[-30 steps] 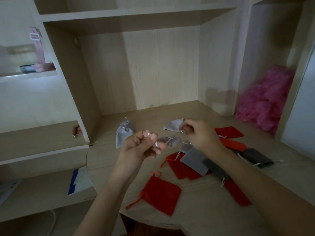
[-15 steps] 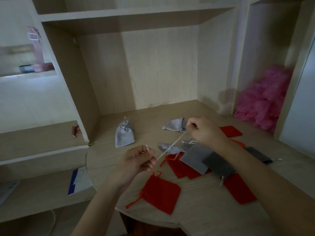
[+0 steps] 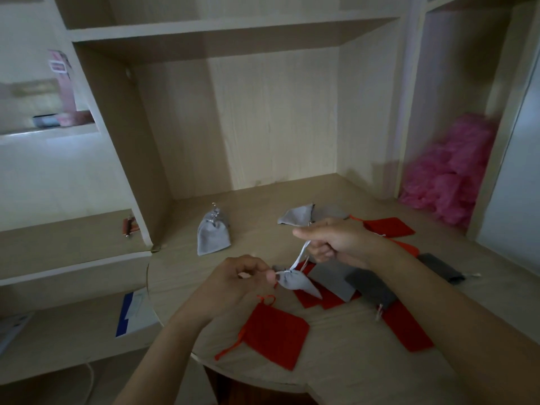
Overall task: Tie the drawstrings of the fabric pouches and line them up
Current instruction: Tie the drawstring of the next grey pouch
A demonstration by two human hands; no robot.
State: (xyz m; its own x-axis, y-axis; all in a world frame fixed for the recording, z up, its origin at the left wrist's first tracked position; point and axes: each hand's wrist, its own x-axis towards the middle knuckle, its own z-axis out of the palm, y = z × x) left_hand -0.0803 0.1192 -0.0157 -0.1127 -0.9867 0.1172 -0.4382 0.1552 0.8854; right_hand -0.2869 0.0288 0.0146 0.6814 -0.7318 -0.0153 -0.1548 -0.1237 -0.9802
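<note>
grey pouch (image 3: 298,283) is judged soft, light | neck is pinched by left hand (image 3: 233,283); drawstring (image 3: 299,255) is gripped in curled right hand (image 3: 336,241) fingers

I can read no text, number or brand from my feed. The tall pink box (image 3: 60,68) on the upper left shelf carries a white label with a dark band across it, but it is too blurred for me to make out a single letter. The blue-and-white sheet (image 3: 131,312) on the low shelf to the left shows blocks of colour only, with no print I can read.
</note>
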